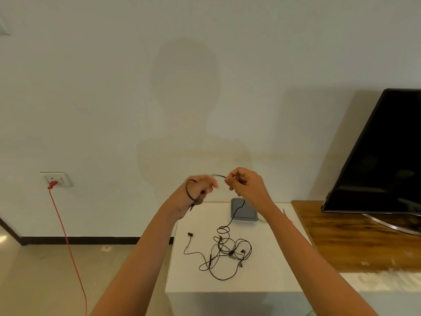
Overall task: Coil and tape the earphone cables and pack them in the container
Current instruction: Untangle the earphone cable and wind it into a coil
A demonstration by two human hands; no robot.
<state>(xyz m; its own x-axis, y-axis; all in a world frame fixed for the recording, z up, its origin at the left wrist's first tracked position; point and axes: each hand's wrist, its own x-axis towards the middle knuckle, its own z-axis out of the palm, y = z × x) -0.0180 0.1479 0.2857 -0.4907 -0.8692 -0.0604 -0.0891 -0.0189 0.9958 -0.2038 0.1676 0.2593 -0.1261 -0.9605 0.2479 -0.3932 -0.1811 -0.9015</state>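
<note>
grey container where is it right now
In the head view, the grey container sits at the far edge of the white table, just below the right hand and beyond the tangled earphone cables.

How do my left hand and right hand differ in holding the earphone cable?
Left hand has thin black earphone cable looped around it; right hand only pinches a strand. Cable trails to the white table from the right hand, not the left hand. Both are raised.

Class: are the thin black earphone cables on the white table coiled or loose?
Loose: the thin black earphone cables sprawl in uneven tangled loops across the white table, one earbud trailing left.
</note>
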